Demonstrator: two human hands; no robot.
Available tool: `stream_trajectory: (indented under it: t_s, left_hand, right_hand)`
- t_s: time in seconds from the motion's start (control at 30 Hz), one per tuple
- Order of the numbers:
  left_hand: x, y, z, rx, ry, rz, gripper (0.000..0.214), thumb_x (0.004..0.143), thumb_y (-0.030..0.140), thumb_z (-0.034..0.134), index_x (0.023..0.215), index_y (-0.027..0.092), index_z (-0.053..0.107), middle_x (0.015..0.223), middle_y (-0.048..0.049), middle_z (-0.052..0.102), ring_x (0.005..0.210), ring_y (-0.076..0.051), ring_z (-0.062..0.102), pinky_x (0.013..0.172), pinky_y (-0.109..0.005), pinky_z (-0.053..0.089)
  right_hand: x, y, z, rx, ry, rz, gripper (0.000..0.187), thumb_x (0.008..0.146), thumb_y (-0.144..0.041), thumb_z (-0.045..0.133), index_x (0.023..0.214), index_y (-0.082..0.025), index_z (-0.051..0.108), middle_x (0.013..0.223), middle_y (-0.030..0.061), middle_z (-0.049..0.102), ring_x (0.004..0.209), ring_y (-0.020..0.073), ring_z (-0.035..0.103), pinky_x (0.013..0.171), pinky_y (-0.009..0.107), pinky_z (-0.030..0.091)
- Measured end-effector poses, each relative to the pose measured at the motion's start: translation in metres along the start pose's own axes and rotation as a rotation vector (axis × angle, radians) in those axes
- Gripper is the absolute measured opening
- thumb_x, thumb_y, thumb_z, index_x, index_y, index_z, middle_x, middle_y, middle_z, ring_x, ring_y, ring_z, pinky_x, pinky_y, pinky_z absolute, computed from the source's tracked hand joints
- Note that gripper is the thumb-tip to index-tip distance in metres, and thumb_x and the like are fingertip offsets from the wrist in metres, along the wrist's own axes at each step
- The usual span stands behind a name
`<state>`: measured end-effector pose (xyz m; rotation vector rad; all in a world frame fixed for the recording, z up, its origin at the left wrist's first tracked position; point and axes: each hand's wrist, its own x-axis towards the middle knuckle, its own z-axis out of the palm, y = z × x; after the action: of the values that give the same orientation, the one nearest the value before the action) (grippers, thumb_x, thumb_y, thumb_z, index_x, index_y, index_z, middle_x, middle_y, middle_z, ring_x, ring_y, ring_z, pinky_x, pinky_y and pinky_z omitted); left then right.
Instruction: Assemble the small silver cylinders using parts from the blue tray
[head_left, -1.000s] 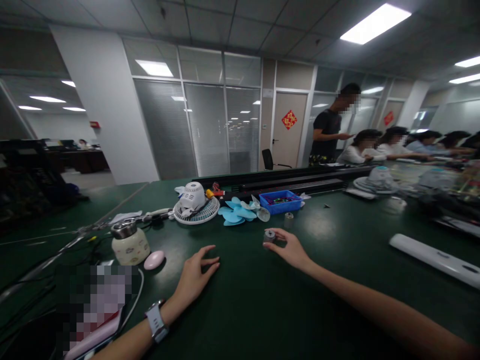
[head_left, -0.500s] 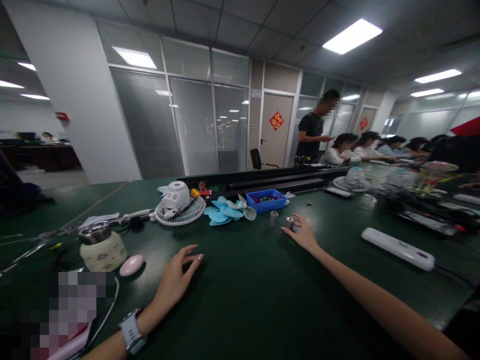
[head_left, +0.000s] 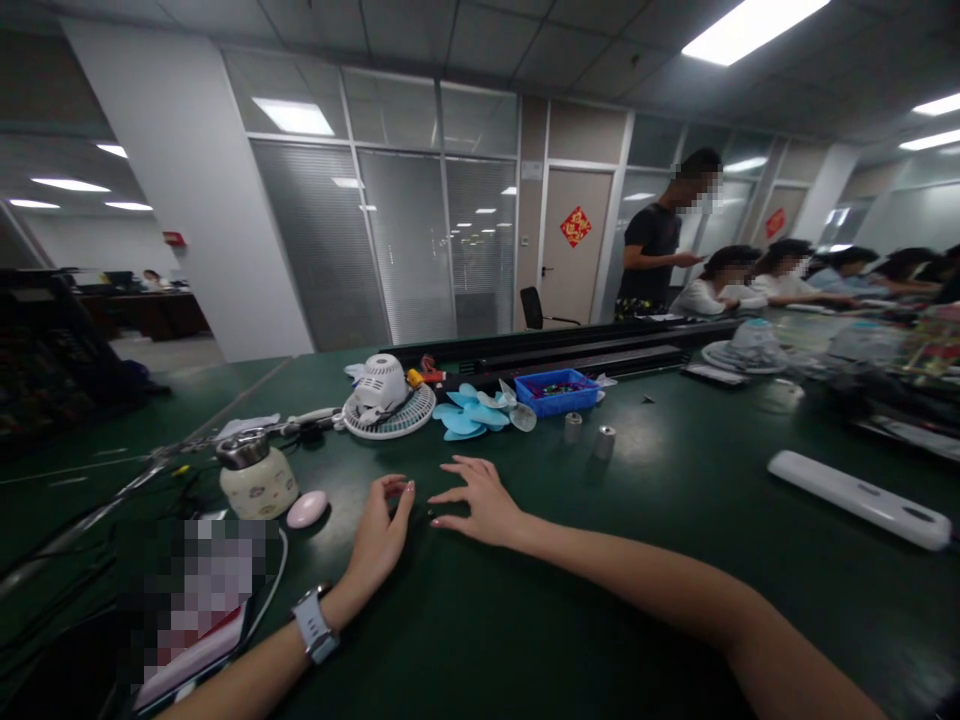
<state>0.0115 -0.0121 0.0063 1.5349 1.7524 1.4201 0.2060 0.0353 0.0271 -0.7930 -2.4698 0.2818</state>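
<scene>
My left hand (head_left: pixel 381 535), with a watch (head_left: pixel 315 626) on its wrist, rests on the green table (head_left: pixel 525 620). Its fingers are curled, thumb and fingertips drawn together; what they hold, if anything, is too small to see. My right hand (head_left: pixel 480 502) lies just right of it, palm down with fingers spread. A tiny dark speck (head_left: pixel 431 515) lies on the table between the two hands. Two small metal cylinders (head_left: pixel 573 425) (head_left: pixel 604 441) stand apart from my hands, farther back to the right.
Behind my hands are light-blue fan blades (head_left: pixel 465 418), a white fan grille with housing (head_left: pixel 386 400) and a blue tray (head_left: pixel 559 390). A cream jar (head_left: pixel 259 480) and a pink oval (head_left: pixel 307 508) sit left. A white power strip (head_left: pixel 862 498) lies right. Other people work at the far right.
My right hand has let go of a metal cylinder at the back and drawn back leftward beside my left hand. The left hand's fingers have curled in.
</scene>
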Motion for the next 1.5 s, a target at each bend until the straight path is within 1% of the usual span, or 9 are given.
stream_trajectory:
  t_s: [0.1,0.2,0.33,0.5,0.6,0.77,1.23,1.4,1.5]
  left_hand:
    - [0.000,0.000,0.000,0.013,-0.006,0.008,0.052,0.084,0.059,0.048,0.114,0.017,0.049,0.111,-0.0131,0.062,0.105,-0.028,0.063,0.090,-0.046,0.050]
    - [0.000,-0.001,-0.001,0.019,-0.033,0.001,0.054,0.084,0.059,0.047,0.116,0.016,0.048,0.114,-0.0138,0.061,0.107,-0.029,0.062,0.090,-0.046,0.050]
    - [0.001,-0.003,-0.002,0.048,-0.048,-0.006,0.056,0.083,0.061,0.047,0.118,0.017,0.047,0.116,-0.0138,0.060,0.109,-0.030,0.061,0.092,-0.049,0.048]
    - [0.003,-0.001,-0.001,0.040,-0.046,-0.013,0.057,0.080,0.062,0.050,0.114,0.017,0.048,0.113,-0.0143,0.061,0.110,-0.031,0.060,0.093,-0.051,0.048]
    - [0.003,0.000,0.000,0.031,-0.054,-0.019,0.057,0.078,0.061,0.052,0.113,0.017,0.048,0.112,-0.0144,0.061,0.109,-0.032,0.060,0.092,-0.051,0.049]
    - [0.003,-0.001,-0.001,0.042,-0.059,-0.015,0.058,0.077,0.063,0.050,0.113,0.017,0.049,0.112,-0.0147,0.061,0.110,-0.032,0.061,0.092,-0.051,0.049]
    - [0.001,0.004,-0.002,0.048,-0.064,-0.021,0.060,0.075,0.065,0.050,0.110,0.016,0.050,0.111,-0.0151,0.062,0.107,-0.032,0.062,0.089,-0.049,0.051]
    - [0.002,-0.003,0.000,0.054,-0.078,-0.004,0.059,0.077,0.063,0.049,0.113,0.017,0.048,0.112,-0.0146,0.061,0.109,-0.031,0.060,0.094,-0.049,0.049]
    - [0.003,-0.004,0.000,0.051,-0.089,-0.014,0.060,0.076,0.064,0.050,0.113,0.017,0.047,0.113,-0.0147,0.060,0.111,-0.031,0.059,0.094,-0.049,0.049]
  right_hand:
    - [0.009,0.000,0.012,0.018,0.012,0.027,0.026,0.081,-0.049,0.067,0.099,-0.031,0.075,0.139,0.0066,0.051,0.136,0.0276,0.033,0.108,0.048,0.025]
    - [0.003,0.005,0.002,0.038,0.067,0.046,0.021,0.082,-0.046,0.067,0.094,-0.031,0.076,0.136,0.0053,0.054,0.136,0.0262,0.034,0.108,0.048,0.025]
    - [-0.026,0.042,-0.047,-0.025,0.213,0.106,0.018,0.085,-0.042,0.065,0.095,-0.031,0.074,0.132,0.0036,0.058,0.132,0.0263,0.040,0.106,0.051,0.028]
    - [-0.078,0.130,-0.121,-0.279,0.527,0.320,0.020,0.087,-0.035,0.060,0.091,-0.023,0.075,0.108,0.0089,0.070,0.106,0.0255,0.060,0.095,0.044,0.042]
    - [-0.101,0.162,-0.143,-0.391,0.553,0.437,0.023,0.087,-0.035,0.057,0.091,-0.022,0.075,0.101,0.0086,0.072,0.100,0.0257,0.062,0.091,0.042,0.044]
    - [-0.112,0.168,-0.143,-0.453,0.438,0.530,0.023,0.087,-0.035,0.055,0.092,-0.023,0.074,0.100,0.0052,0.073,0.100,0.0259,0.063,0.090,0.041,0.045]
    - [-0.112,0.160,-0.141,-0.369,0.394,0.680,0.029,0.090,-0.037,0.050,0.101,-0.023,0.073,0.103,0.0049,0.073,0.094,0.0229,0.067,0.082,0.034,0.050]
    - [-0.105,0.164,-0.145,-0.497,0.403,0.560,0.038,0.089,-0.046,0.051,0.109,-0.020,0.071,0.112,0.0079,0.070,0.107,0.0246,0.062,0.094,0.036,0.046]
    - [-0.086,0.165,-0.142,-0.580,0.301,0.539,0.054,0.086,-0.055,0.053,0.122,-0.016,0.064,0.119,0.0124,0.067,0.112,0.0271,0.060,0.096,0.038,0.043]
